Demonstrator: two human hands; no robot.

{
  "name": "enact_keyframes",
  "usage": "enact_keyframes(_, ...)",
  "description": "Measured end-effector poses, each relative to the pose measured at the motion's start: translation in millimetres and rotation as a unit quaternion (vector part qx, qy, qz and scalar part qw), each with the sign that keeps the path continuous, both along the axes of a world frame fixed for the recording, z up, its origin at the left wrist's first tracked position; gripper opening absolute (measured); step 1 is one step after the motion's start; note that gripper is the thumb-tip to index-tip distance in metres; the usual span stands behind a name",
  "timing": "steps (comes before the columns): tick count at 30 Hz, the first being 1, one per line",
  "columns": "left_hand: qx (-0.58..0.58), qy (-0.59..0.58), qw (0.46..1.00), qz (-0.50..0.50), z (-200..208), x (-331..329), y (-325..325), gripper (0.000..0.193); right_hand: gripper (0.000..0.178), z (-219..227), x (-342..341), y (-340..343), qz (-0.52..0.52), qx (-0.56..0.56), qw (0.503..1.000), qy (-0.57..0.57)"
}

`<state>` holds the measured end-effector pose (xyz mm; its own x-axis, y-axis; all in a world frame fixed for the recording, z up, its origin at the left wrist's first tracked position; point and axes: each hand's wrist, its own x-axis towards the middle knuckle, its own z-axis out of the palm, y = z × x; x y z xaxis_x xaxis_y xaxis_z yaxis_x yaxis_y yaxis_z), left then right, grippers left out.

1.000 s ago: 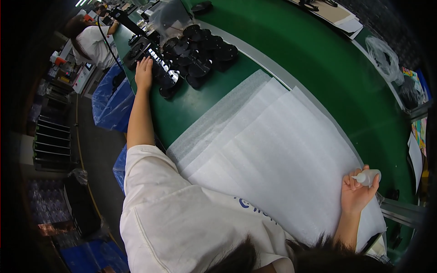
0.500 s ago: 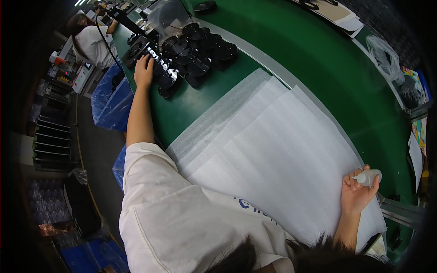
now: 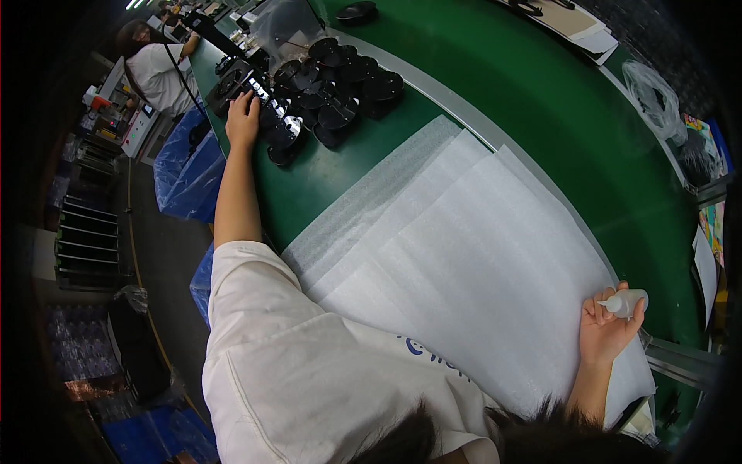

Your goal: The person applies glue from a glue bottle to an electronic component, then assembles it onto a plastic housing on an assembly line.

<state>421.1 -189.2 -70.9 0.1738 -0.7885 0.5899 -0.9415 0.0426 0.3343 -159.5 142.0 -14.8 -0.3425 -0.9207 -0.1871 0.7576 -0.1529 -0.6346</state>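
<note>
My left arm is stretched toward the far left of the green bench, and my left hand [image 3: 243,120] rests against a dark piece [image 3: 226,94] at the edge of a pile of black parts. The fingers reach forward, slightly apart; no grip shows. The pile holds several glossy black rounded parts [image 3: 338,113], some catching bright reflections. At the right, my right hand [image 3: 607,329] is closed around a small translucent white squeeze bottle [image 3: 627,302], its nozzle pointing left. This hand is above the right edge of white foam sheets [image 3: 471,263], stacked and fanned over the bench.
A grey metal rail [image 3: 433,81] runs beside the green belt [image 3: 541,116]. Blue plastic-lined bins [image 3: 185,174] stand left of the bench. Another person [image 3: 158,73] sits at the far left. A clear bag [image 3: 653,100] and cardboard [image 3: 568,19] lie beyond the belt.
Hardly anything differs. Both my hands stay in place, the bottle still in the right one. The person at the far left has turned the head slightly.
</note>
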Motion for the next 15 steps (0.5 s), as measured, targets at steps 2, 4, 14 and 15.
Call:
enact_keyframes(2,-0.009,-0.007,1.0,0.004,-3,5,-2,0.038,0.034,-1,0,0,-0.001,0.0,1.0,-0.004)
enact_keyframes(4,-0.004,0.002,1.0,0.003,-3,4,-3,0.038,0.034,-1,0,0,-0.002,0.0,1.0,-0.004)
enact_keyframes(14,0.003,0.024,1.0,-0.012,5,-4,-1,0.037,0.033,-1,0,0,0.001,-0.006,1.0,-0.007)
enact_keyframes(15,0.001,0.026,1.0,-0.012,4,-3,-2,0.037,0.033,0,0,0,0.002,-0.006,1.0,-0.007)
